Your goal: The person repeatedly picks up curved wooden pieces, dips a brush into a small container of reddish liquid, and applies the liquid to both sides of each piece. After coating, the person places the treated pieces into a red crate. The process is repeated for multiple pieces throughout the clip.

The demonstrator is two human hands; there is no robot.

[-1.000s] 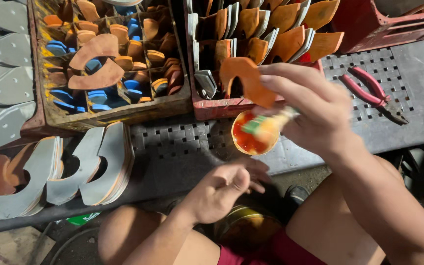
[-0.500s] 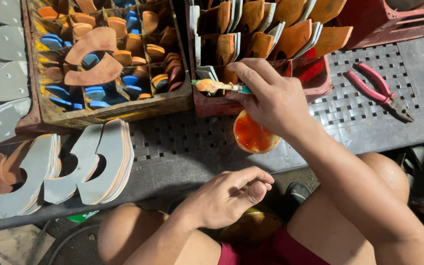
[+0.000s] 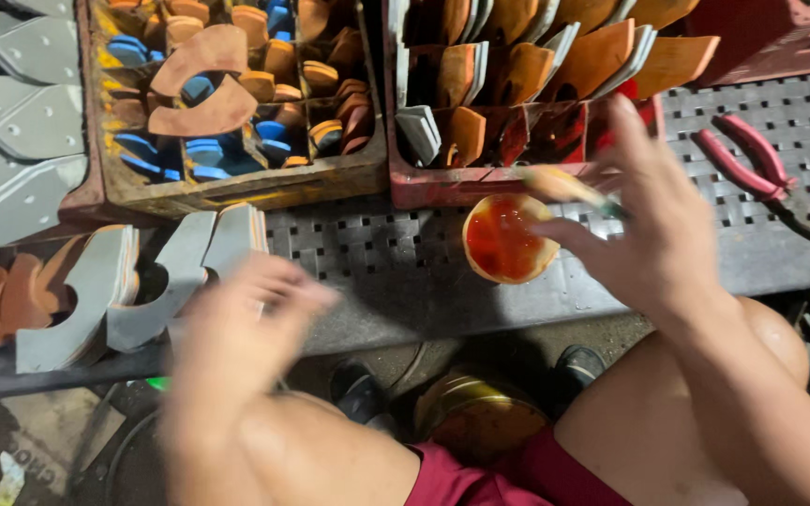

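Observation:
My right hand (image 3: 653,230) holds a small brush (image 3: 569,187) whose glue-coated tip hangs over a round pot of orange glue (image 3: 506,239) on the perforated bench (image 3: 377,272). My left hand (image 3: 241,323) is blurred with its fingers apart, and it holds nothing. It is close to a row of grey curved sole pieces (image 3: 180,272) standing at the bench's left. Behind the glue pot stands a red crate (image 3: 517,94) filled with orange and grey sole pieces.
A dirty yellow crate (image 3: 236,103) with blue and orange heel pieces sits at the back left. Grey moulded pieces (image 3: 11,122) lie at the far left. Red-handled pliers (image 3: 752,169) rest on the bench at the right. A round tin (image 3: 480,422) stands between my knees.
My right hand has come back from the red crate with only the brush, down to the glue pot. My left hand has moved left toward the grey sole pieces.

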